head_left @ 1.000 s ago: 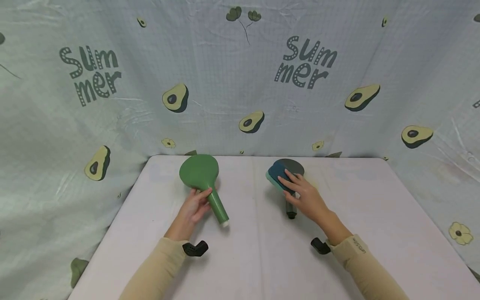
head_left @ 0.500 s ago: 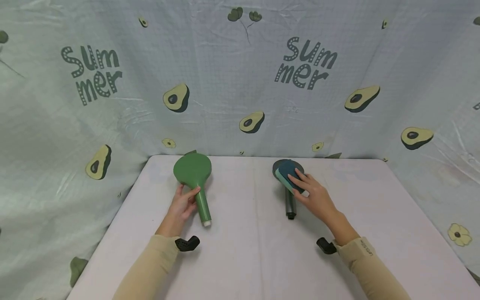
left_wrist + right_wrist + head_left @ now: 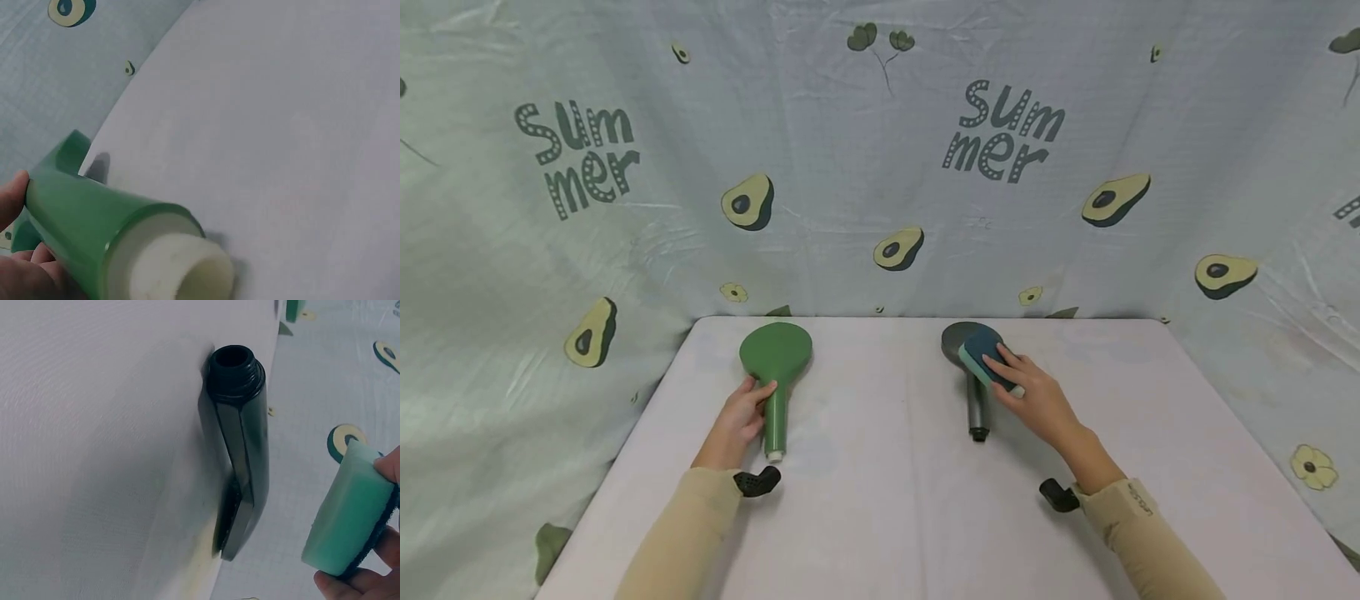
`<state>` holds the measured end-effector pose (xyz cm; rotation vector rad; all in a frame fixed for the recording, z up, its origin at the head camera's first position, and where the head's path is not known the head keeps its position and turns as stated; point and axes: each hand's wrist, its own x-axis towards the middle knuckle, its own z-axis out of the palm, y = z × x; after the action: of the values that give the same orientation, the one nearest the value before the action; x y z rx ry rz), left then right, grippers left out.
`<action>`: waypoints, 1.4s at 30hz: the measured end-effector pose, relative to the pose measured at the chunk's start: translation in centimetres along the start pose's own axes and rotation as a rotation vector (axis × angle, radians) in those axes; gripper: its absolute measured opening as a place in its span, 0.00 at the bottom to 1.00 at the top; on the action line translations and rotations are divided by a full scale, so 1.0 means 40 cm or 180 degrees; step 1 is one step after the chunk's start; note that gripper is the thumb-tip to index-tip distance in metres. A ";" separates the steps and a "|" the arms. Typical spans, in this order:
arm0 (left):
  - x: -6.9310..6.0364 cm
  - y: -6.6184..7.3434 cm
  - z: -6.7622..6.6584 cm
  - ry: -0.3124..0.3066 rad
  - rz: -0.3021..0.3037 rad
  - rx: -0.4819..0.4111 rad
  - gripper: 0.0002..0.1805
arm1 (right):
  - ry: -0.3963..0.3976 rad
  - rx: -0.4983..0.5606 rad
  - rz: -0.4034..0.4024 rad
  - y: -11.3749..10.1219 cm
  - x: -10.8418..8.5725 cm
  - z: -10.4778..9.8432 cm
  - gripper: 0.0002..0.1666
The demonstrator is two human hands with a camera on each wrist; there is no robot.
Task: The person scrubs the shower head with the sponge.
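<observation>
In the head view my left hand [image 3: 740, 423] pinches a green shower head [image 3: 776, 353] near the top of its handle, thumb on one side. Its handle points toward me, and the white hollow connector [image 3: 184, 272] faces the left wrist camera. A two-layer sponge [image 3: 987, 357], dark blue over light green, is gripped by my right hand [image 3: 1037, 402] at its edges. Below it a dark grey shower head [image 3: 976, 404] lies on the table, its round head partly hidden. In the right wrist view the sponge [image 3: 351, 515] is apart from the grey handle [image 3: 244, 437].
Both shower heads are toward the far edge of the white table [image 3: 865, 500]. Behind and beside it hangs a pale curtain [image 3: 820, 108] printed with avocados and lettering. A black wrist device [image 3: 757, 482] sits at the left cuff, another black device [image 3: 1059, 496] at the right.
My left hand has moved left with the green shower head, whose handle has swung from slanting right to nearly straight toward me. The sponge has shifted right and slightly nearer, uncovering more grey shower head.
</observation>
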<state>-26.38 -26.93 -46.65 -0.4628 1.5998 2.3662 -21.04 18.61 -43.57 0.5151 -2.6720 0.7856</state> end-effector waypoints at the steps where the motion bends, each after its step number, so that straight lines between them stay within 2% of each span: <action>1: 0.001 0.004 -0.004 -0.0010 -0.0007 0.0052 0.42 | 0.0006 0.0002 0.0000 0.001 -0.001 -0.001 0.29; 7: 0.009 0.023 -0.032 0.0025 -0.0029 0.0224 0.39 | 0.0022 0.0036 -0.0036 0.004 -0.002 0.000 0.29; 12: 0.012 0.036 -0.050 0.0168 -0.0022 0.0398 0.39 | 0.0057 0.0041 -0.0055 0.002 -0.006 0.002 0.29; 15: 0.011 0.042 -0.055 0.0390 -0.0009 0.0568 0.38 | 0.0085 0.0042 -0.0076 0.003 -0.007 0.001 0.29; 19: 0.010 0.039 -0.054 0.0754 0.0119 0.0712 0.36 | 0.0103 0.0026 -0.0090 0.006 -0.004 -0.001 0.29; 24: 0.008 0.036 -0.039 0.1148 0.0231 0.0842 0.33 | 0.0124 0.0009 -0.0056 0.010 0.003 -0.009 0.29; 28: 0.008 0.041 -0.016 0.1395 0.0460 0.1051 0.31 | 0.0118 -0.0041 0.0005 0.010 0.008 -0.018 0.28; 32: 0.008 0.042 0.017 0.1635 0.0899 0.1373 0.30 | 0.0102 -0.0091 0.0105 0.013 0.009 -0.028 0.28; 35: 0.009 0.041 0.055 0.1649 0.1211 0.1638 0.30 | 0.0116 -0.0109 0.0153 0.019 0.008 -0.035 0.28; 37: 0.014 0.038 0.087 0.1522 0.1318 0.1689 0.29 | 0.0127 -0.0109 0.0184 0.022 0.006 -0.041 0.28; 39: 0.018 0.033 0.124 0.1350 0.1322 0.1589 0.28 | 0.0130 -0.0117 0.0230 0.028 0.001 -0.045 0.28; 42: 0.021 0.017 0.180 0.1082 0.1203 0.1308 0.26 | 0.0140 -0.0134 0.0276 0.036 -0.007 -0.050 0.28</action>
<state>-28.30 -20.46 -43.90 -0.5312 2.4518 2.1866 -21.02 20.96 -42.73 0.3697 -2.6791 0.7538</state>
